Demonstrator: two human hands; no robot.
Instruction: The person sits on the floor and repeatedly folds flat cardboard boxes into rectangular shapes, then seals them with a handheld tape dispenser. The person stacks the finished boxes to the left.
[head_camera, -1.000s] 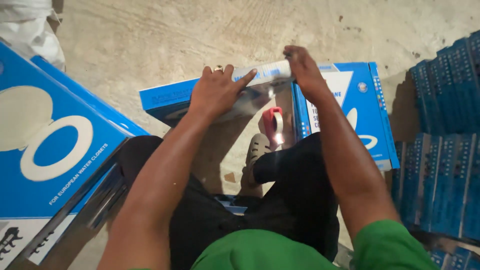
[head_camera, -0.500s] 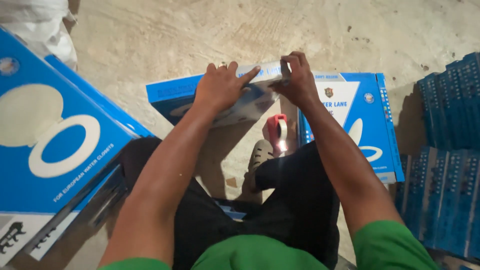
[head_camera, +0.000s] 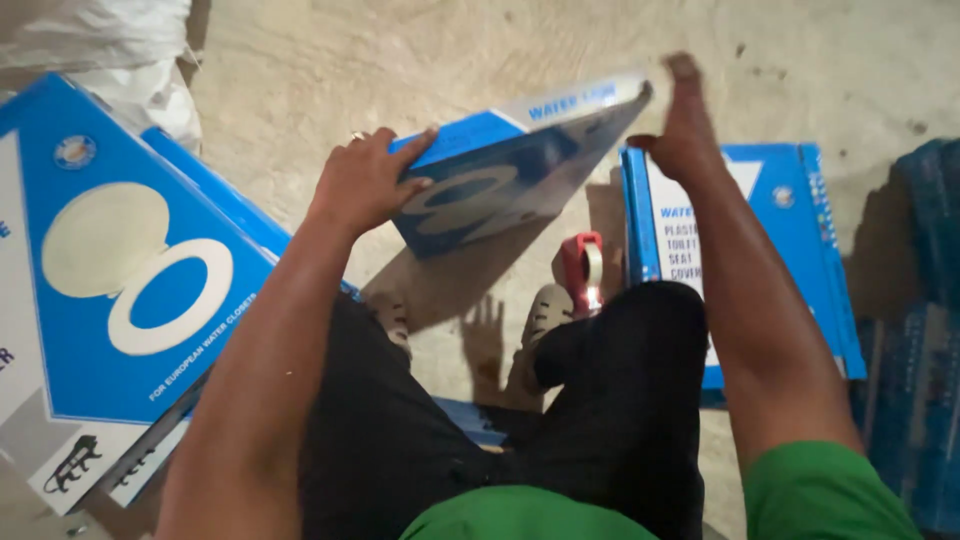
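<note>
Gripping a flat blue box (head_camera: 505, 170) tilted above the concrete floor (head_camera: 400, 60): left hand (head_camera: 365, 185) clasps its near corner, fingers curled; right hand (head_camera: 685, 125) flat, fingers together against the far end. Red tape dispenser (head_camera: 583, 268) below, near the foot.

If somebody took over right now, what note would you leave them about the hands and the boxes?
Left hand: grips the near-left edge of the tilted blue flat carton, a ring on one finger.
Right hand: open, palm against the carton's raised right end.
The carton is lifted off the concrete floor.
The red tape dispenser stands on the floor by the feet.
Another blue carton lies flat to the right.
A large one leans at left.
Whether the held carton is taped cannot be seen.
</note>
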